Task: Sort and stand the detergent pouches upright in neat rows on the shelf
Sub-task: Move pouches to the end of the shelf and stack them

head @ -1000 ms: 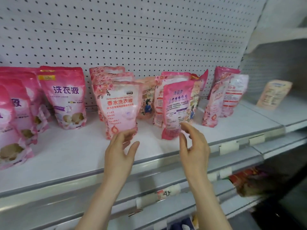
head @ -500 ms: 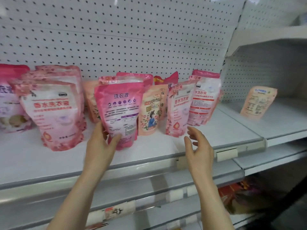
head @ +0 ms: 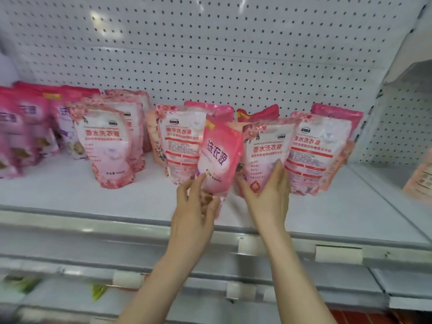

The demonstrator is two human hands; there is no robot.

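The shelf [head: 58, 197] is a flat white deck, backed at 12 o'clock by a white pegboard [head: 210, 54]. Its front rail [head: 93, 222], at 6 o'clock, carries blank label holders [head: 337, 253]. At 9 o'clock a blurred cluster of left pink pouches [head: 25, 127] stands upright. At 10 o'clock the floral row [head: 105, 146] stands front to back. At centre the centre floral pouch [head: 180, 146] stands upright, with rear pink pouches [head: 217, 111] behind it. At 2 o'clock the right floral pouch [head: 315, 150] leans rightward. Between these sit a tilted pink pouch [head: 219, 157] and a middle floral pouch [head: 266, 146]; their deck contact cannot be confirmed.
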